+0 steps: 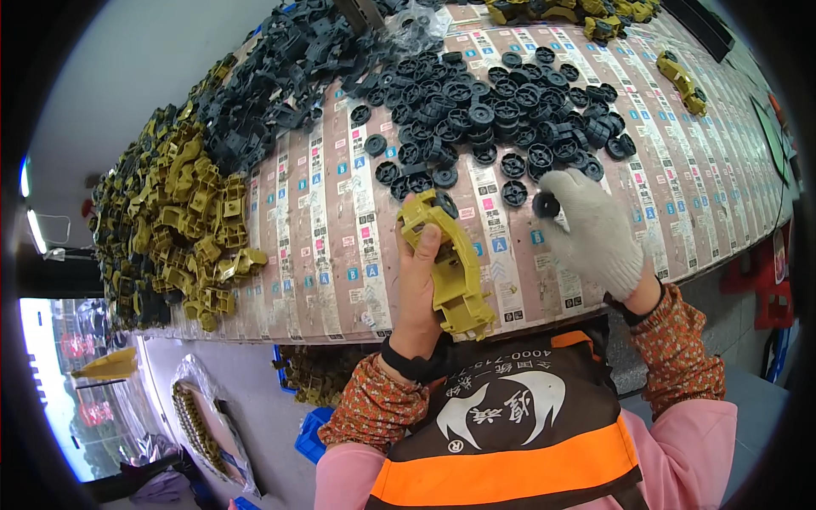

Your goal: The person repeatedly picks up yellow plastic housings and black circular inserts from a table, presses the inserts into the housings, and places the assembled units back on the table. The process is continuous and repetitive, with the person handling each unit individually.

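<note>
My bare left hand (418, 276) grips a yellow-green plastic toy car body (457, 276), held upright over the table's near edge. A dark wheel sits at the car body's upper end. In a white knitted glove, my right hand (592, 231) pinches a small black toy wheel (546, 205) between thumb and fingers, a little to the right of the car body and apart from it. Just beyond both hands spreads a heap of loose black wheels (480, 115) on the paper-covered table (327, 246).
A big pile of yellow-green car bodies (183, 221) covers the table's left side. Dark grey plastic parts (280, 76) are heaped behind it. One yellow-green car (682, 83) lies at the far right. Below the table edge stand a blue bin (314, 433) and red stools (769, 280).
</note>
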`<state>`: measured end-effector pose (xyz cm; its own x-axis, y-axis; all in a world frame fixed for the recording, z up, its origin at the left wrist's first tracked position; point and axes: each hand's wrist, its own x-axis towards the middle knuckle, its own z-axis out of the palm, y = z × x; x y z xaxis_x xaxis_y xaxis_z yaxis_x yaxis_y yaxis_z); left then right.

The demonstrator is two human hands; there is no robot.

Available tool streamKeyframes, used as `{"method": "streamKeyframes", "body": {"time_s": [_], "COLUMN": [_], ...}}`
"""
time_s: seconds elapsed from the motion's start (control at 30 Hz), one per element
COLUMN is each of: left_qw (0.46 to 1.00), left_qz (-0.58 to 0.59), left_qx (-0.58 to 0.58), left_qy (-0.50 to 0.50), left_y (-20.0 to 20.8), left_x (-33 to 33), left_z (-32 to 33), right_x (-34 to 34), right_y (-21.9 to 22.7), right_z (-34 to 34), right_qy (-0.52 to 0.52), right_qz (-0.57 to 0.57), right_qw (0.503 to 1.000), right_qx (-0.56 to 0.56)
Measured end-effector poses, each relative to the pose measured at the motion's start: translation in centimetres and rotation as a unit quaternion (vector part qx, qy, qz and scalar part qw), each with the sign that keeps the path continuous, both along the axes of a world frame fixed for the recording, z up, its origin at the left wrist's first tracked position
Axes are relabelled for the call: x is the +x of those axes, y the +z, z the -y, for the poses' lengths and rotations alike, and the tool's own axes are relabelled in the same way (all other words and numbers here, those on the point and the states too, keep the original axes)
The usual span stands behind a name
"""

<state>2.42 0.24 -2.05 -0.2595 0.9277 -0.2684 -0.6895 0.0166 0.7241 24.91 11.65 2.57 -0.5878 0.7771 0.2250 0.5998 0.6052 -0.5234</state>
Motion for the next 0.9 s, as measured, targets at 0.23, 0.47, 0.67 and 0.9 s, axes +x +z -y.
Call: {"method": "streamKeyframes", "body": {"time_s": [0.23,0.47,0.67,0.9], "left_qw": [0.999,0.987,0.971,0.936], "left_qz": [-0.022,-0.111,-0.177,-0.274], "left_qx": [0.025,0.067,0.104,0.161], "left_qy": [0.027,0.094,0.125,0.153], "left_y": [0.2,2.0,1.9,1.7], "left_x": [0.1,1.5,1.8,2.9], "left_z": [0.0,-0.1,0.1,1.0], "right_x": [-1.5,-1.8,-2.0,-2.4], "right_y": [1.7,0.5,1.1,0.7], "right_z": [5.6,7.3,8.2,9.4], "right_qy": [0.040,0.055,0.104,0.088], "right_qz": [-0.230,-0.239,-0.166,-0.098], "right_qw": [0.824,0.829,0.954,0.972], "right_qx": [-0.515,-0.503,-0.229,-0.193]}}
